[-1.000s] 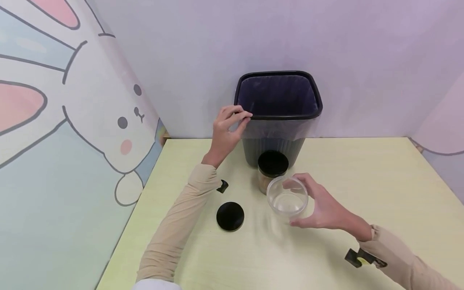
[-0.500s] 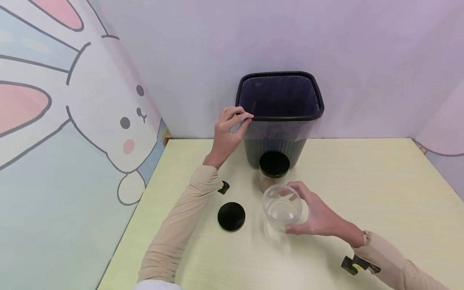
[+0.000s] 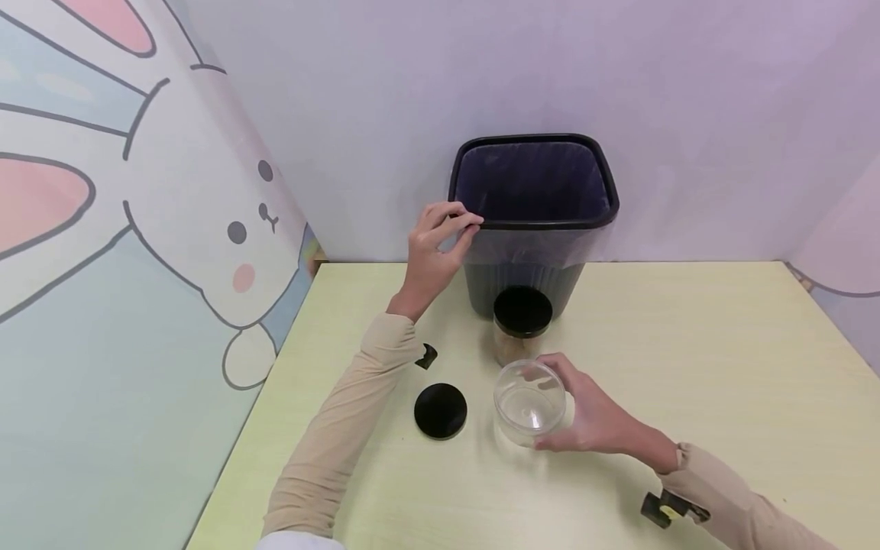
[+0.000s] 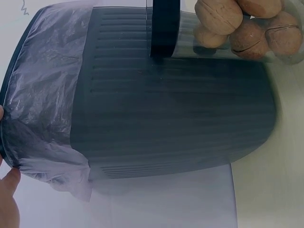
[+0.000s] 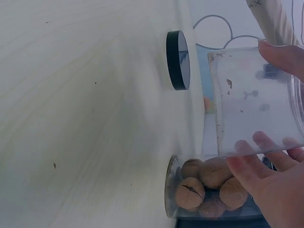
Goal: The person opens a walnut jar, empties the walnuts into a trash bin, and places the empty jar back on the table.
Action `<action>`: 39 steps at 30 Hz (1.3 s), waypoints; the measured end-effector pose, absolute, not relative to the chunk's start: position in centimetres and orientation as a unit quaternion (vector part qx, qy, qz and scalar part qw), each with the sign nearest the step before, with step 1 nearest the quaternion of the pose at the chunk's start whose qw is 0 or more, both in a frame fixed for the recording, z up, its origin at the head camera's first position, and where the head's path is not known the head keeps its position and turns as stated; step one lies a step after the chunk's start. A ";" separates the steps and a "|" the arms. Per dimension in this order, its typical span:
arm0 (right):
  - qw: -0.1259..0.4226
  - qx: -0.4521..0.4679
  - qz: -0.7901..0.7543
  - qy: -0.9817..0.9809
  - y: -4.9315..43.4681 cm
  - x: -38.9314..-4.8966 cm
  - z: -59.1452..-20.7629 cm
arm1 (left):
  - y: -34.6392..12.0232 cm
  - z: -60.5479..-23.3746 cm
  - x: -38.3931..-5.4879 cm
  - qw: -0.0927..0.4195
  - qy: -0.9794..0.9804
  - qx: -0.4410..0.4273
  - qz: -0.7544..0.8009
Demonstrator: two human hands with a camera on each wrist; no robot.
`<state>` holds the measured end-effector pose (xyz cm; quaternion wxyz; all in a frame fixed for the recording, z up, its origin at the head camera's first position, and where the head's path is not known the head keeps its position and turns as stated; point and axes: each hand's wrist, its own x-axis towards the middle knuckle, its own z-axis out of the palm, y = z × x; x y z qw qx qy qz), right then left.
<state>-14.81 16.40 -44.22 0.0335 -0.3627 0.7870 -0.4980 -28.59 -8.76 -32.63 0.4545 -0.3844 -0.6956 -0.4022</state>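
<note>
At the front left corner of a black trash bin (image 3: 532,263), my left hand (image 3: 440,241) pinches the rim, thumb outside. A clear plastic bag lines the bin and folds down over its outside (image 4: 42,90). My right hand (image 3: 594,416) grips an open clear plastic jar (image 5: 254,102) round its side, fingers on one side and thumb on the other. In the right wrist view its base is raised off the table, and a few brown specks cling to the wall. Just behind it stands a lidded jar (image 3: 522,313) of walnuts (image 4: 218,16).
A loose black round lid (image 3: 440,411) lies flat on the pale yellow table (image 3: 687,344), between my forearms. Behind the bin is a pale wall (image 3: 357,137); a rabbit mural (image 3: 186,214) covers the left wall.
My right hand has brought the clear jar a little left and toward me, lower over the table. My left hand stays at the bin's rim.
</note>
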 end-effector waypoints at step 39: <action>0.004 -0.346 -0.464 0.816 15.3 -13.2 -50.1 | -8.3 -30.8 -26.0 0.443 -0.690 -0.380 -0.428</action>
